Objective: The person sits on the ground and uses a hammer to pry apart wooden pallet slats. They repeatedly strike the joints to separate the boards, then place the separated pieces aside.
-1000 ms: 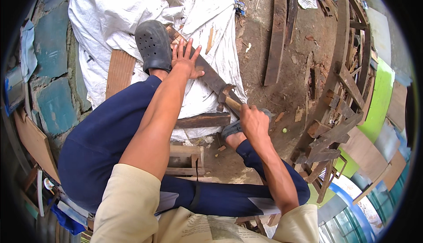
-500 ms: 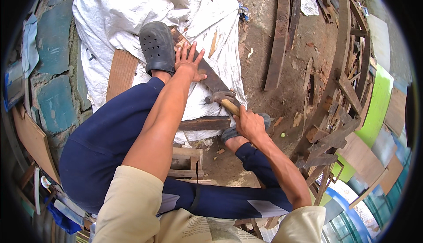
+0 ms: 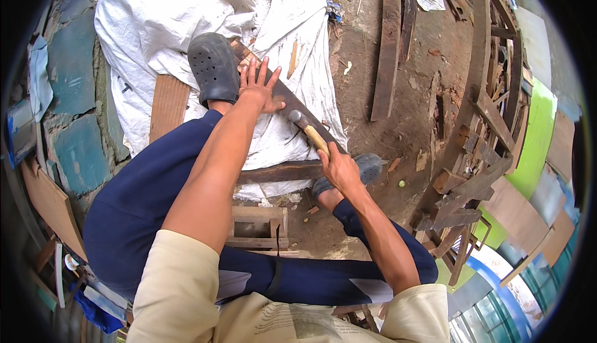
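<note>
My left hand (image 3: 260, 86) lies flat with fingers spread on a dark wooden board (image 3: 292, 104) that runs diagonally across a white sheet (image 3: 161, 13). A foot in a dark clog (image 3: 214, 68) presses on the board's upper end, right beside that hand. My right hand (image 3: 339, 168) grips the wooden handle of a hammer (image 3: 309, 131). The hammer's metal head sits on the board, just right of my left hand. A second clog (image 3: 367, 168) shows partly behind my right hand on the dirt.
A small wooden stool frame (image 3: 258, 226) stands under my legs. Long planks (image 3: 388, 38) lie on the dirt floor (image 3: 373, 219) at upper centre. A stack of curved wooden frames and scrap (image 3: 482, 113) fills the right side. Stone blocks (image 3: 71, 88) line the left.
My right hand has swung the hammer up and left, bringing its head down onto the board. My left hand stays pressed on the board.
</note>
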`<state>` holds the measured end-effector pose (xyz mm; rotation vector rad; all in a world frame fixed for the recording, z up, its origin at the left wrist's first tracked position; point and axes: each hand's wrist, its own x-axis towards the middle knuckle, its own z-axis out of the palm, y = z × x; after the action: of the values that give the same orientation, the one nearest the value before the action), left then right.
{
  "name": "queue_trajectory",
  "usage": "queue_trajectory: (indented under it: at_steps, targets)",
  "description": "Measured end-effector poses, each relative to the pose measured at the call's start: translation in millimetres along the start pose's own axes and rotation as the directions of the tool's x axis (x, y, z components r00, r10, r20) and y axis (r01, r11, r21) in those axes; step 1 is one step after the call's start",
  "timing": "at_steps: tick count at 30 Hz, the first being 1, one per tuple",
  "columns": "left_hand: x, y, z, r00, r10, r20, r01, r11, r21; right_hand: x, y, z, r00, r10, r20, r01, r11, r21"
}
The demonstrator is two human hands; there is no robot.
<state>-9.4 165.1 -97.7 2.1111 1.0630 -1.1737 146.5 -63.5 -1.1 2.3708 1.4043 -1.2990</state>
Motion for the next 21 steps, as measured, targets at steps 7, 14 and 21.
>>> queue_trajectory:
  at_steps: [7,14,21]
  targets:
    - [-0.4,0.5,-0.4,0.999,0.041,0.008,-0.041,0.999,-0.003,-0.9,-18.3,-5.7,0.999,0.042,-0.006,-0.043,0.999,-0.028]
    - [-3.4,-4.1,6.5,0.996,0.064,-0.064,-0.068,0.995,-0.067,55.5,-59.5,-75.5,0.871,0.278,0.405,-0.194,0.952,-0.236]
    - [-1.0,-6.1,12.2,0.990,0.085,-0.111,-0.093,0.993,-0.067,21.0,-38.3,-43.3,0.918,0.273,0.287,-0.334,0.923,0.191]
